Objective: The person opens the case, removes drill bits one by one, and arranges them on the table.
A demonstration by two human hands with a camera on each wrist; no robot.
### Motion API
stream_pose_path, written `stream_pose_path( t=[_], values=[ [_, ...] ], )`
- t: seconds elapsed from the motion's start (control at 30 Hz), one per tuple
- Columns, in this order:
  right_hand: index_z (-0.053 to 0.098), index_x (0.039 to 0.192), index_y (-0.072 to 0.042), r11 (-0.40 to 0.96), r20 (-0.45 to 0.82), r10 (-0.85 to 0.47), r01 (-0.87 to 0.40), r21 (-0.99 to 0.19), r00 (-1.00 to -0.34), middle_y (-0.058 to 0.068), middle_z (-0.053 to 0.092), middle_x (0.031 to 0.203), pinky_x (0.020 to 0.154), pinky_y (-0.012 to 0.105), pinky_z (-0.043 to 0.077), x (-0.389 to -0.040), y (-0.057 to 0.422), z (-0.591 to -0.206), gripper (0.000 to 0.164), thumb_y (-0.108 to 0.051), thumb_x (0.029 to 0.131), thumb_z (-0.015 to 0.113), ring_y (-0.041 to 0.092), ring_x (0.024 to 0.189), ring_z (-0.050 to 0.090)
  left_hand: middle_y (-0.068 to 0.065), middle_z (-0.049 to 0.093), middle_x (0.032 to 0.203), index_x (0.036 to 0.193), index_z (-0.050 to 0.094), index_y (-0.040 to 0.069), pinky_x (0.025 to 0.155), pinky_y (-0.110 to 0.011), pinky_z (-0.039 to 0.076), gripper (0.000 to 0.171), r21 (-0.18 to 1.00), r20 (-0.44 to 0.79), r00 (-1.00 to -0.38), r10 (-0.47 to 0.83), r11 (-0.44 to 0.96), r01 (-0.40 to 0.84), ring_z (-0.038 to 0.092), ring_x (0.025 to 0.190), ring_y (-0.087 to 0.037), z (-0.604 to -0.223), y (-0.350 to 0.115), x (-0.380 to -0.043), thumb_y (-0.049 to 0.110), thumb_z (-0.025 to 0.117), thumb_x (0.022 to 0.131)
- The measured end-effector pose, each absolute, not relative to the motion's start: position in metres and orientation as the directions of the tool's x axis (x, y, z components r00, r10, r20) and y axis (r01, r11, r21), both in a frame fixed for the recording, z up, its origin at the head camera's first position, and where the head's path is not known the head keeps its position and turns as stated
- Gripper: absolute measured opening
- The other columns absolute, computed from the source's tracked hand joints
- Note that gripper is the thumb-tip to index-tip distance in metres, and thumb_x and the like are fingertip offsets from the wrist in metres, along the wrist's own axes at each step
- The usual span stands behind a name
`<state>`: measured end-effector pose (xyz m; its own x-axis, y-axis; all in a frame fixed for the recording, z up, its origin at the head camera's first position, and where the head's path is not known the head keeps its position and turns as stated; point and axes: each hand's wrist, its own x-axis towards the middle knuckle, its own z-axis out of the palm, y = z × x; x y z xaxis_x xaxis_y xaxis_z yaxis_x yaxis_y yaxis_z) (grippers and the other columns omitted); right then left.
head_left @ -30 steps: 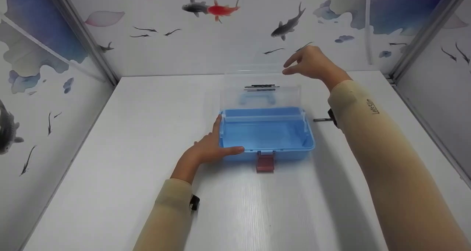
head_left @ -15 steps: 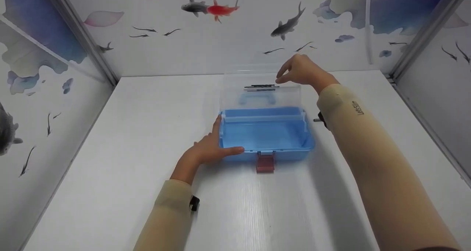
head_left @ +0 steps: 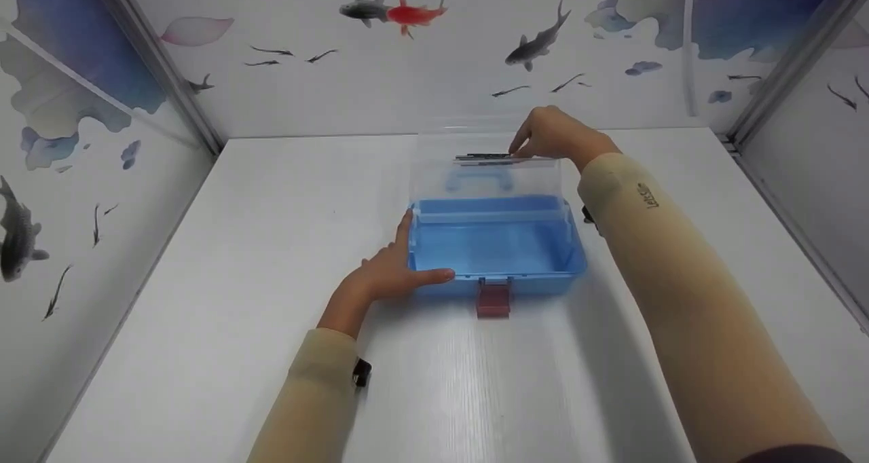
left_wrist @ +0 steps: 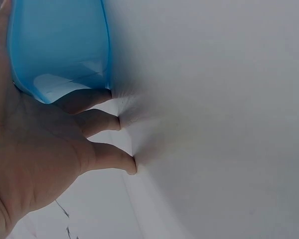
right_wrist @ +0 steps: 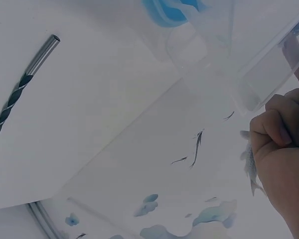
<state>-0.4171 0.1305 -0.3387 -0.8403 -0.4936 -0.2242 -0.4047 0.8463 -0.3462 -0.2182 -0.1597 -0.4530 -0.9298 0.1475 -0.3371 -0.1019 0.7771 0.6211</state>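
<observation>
A blue toolbox (head_left: 499,283) stands with its clear lid (head_left: 434,178) swung back. Several dark drill bits (head_left: 482,156) lie together at the lid. My left hand (head_left: 387,273) steadies the box's left side, its thumb along the front rim; in the left wrist view its other fingers (left_wrist: 112,157) stretch to the table. My right hand (head_left: 560,134) has its thumb and index finger at the right end of the drill bits. Whether they pinch one is hidden. In the right wrist view the hand's outer fingers (right_wrist: 281,122) are curled beside the lid.
One more drill bit (right_wrist: 27,82) lies on the white table (head_left: 271,246), right of the box; the right arm covers it in the head view. A red latch (head_left: 493,299) hangs at the box's front. A wall (head_left: 461,62) with painted fish stands behind.
My right hand has come down and left from above the lid to the drill bits. My left hand keeps its place on the box. The view has shifted slightly.
</observation>
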Motion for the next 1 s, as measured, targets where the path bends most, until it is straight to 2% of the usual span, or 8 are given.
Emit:
stream_pose_path(
  t=[0.17, 0.33, 0.47, 0.67, 0.83, 1.0],
  values=[
    [0.078, 0.127, -0.006, 0.835, -0.172, -0.525, -0.466, -0.294, -0.834, 0.022, 0.072, 0.137, 0.114, 0.058, 0.050, -0.418, 0.136, -0.343, 0.028, -0.019, 0.103, 0.070, 0.044, 0.135, 0.061, -0.014, 0.023, 0.178, 0.169, -0.018, 0.034, 0.126, -0.078, 0.009, 0.140, 0.624, -0.331, -0.934, 0.133, 0.773, -0.112, 0.027, 0.164, -0.039, -0.451, -0.160, -0.218, 0.085, 0.073, 0.076],
    [0.081, 0.119, -0.004, 0.812, -0.082, -0.524, -0.469, -0.347, -0.848, 0.021, 0.076, 0.128, 0.107, 0.055, 0.056, -0.418, 0.139, -0.355, 0.023, -0.015, 0.102, 0.071, 0.040, 0.125, 0.069, -0.014, 0.024, 0.178, 0.170, -0.018, 0.033, 0.126, -0.078, 0.009, 0.140, 0.628, -0.329, -0.935, 0.135, 0.771, -0.110, 0.028, 0.164, -0.039, -0.449, -0.159, -0.218, 0.084, 0.073, 0.076],
    [0.083, 0.115, -0.004, 0.799, -0.038, -0.518, -0.467, -0.379, -0.855, 0.020, 0.078, 0.124, 0.106, 0.054, 0.056, -0.417, 0.141, -0.362, 0.020, -0.014, 0.102, 0.071, 0.038, 0.122, 0.071, -0.014, 0.025, 0.177, 0.170, -0.017, 0.032, 0.126, -0.079, 0.010, 0.139, 0.625, -0.326, -0.936, 0.133, 0.773, -0.107, 0.029, 0.163, -0.040, -0.450, -0.159, -0.218, 0.083, 0.073, 0.077],
    [0.082, 0.117, -0.005, 0.789, -0.031, -0.514, -0.458, -0.411, -0.857, 0.020, 0.078, 0.126, 0.106, 0.055, 0.056, -0.414, 0.144, -0.365, 0.021, -0.015, 0.103, 0.070, 0.037, 0.121, 0.072, -0.014, 0.024, 0.178, 0.170, -0.017, 0.032, 0.125, -0.080, 0.009, 0.139, 0.629, -0.326, -0.936, 0.134, 0.770, -0.109, 0.029, 0.163, -0.040, -0.453, -0.158, -0.218, 0.082, 0.074, 0.078],
    [0.081, 0.120, -0.007, 0.769, -0.054, -0.477, -0.388, -0.508, -0.877, 0.019, 0.074, 0.133, 0.104, 0.054, 0.055, -0.412, 0.151, -0.362, 0.022, -0.018, 0.104, 0.071, 0.035, 0.120, 0.069, -0.014, 0.024, 0.178, 0.170, -0.018, 0.032, 0.125, -0.080, 0.009, 0.140, 0.629, -0.324, -0.936, 0.139, 0.770, -0.104, 0.029, 0.163, -0.040, -0.454, -0.157, -0.218, 0.084, 0.073, 0.076],
    [0.079, 0.121, -0.007, 0.736, -0.051, -0.466, -0.356, -0.576, -0.883, 0.017, 0.069, 0.142, 0.109, 0.056, 0.049, -0.413, 0.157, -0.357, 0.026, -0.025, 0.105, 0.069, 0.036, 0.133, 0.060, -0.014, 0.024, 0.178, 0.170, -0.019, 0.032, 0.125, -0.080, 0.009, 0.140, 0.620, -0.329, -0.934, 0.136, 0.778, -0.105, 0.029, 0.163, -0.040, -0.453, -0.158, -0.218, 0.084, 0.073, 0.077]
  ],
)
